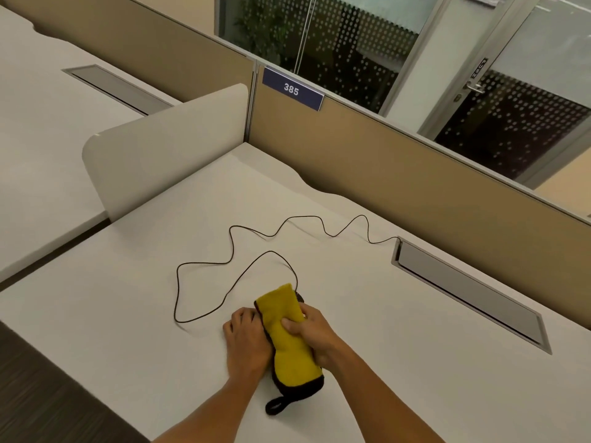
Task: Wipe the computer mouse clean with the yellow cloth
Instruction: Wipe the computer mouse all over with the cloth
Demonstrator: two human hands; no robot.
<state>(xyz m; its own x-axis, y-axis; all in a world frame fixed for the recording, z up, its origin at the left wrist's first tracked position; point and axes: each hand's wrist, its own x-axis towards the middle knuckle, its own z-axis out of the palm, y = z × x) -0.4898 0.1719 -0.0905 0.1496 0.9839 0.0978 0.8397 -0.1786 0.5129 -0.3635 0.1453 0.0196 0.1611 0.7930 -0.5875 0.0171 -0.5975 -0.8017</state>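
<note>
We press yellow cloth (289, 334) over mouse (300, 297) on white desk (383, 362); right hand (315, 335) closed on cloth, left hand (246, 338) curled against cloth's left edge, grip unclear. Mouse almost hidden between hands.

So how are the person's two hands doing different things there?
The right hand grips the yellow cloth from above, thumb pressed into it; the left hand rests beside the cloth, fingers curled at its edge. The right lies over the cloth, the left on the desk. Both touch the cloth.
</note>
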